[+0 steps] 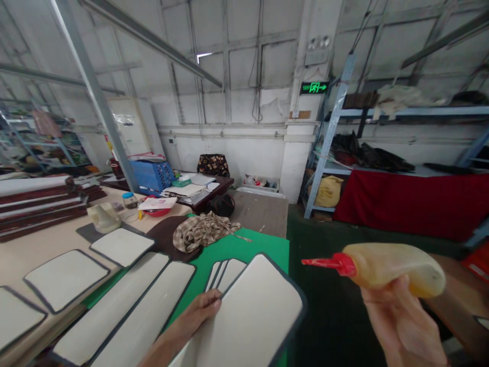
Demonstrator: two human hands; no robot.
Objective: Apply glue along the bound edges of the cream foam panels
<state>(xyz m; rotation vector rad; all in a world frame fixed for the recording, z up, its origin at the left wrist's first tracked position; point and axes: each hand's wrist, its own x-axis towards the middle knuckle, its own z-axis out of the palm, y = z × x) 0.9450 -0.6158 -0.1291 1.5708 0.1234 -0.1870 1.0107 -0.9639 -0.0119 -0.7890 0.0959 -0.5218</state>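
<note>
My left hand pinches the left edge of a white panel with a dark rim, tilted up toward me. In my right hand is a squeeze bottle of yellowish liquid, lying nearly level with its red nozzle pointing left. The nozzle is apart from the panel. Behind the held panel, a few smaller dark-edged panels overlap on the green table surface. Two long white panels lie left of my left hand.
More white panels lie on the beige table at left. A checked cloth is bunched beyond the green surface, near a red bowl and a blue crate. Blue shelving with a red cloth stands at right.
</note>
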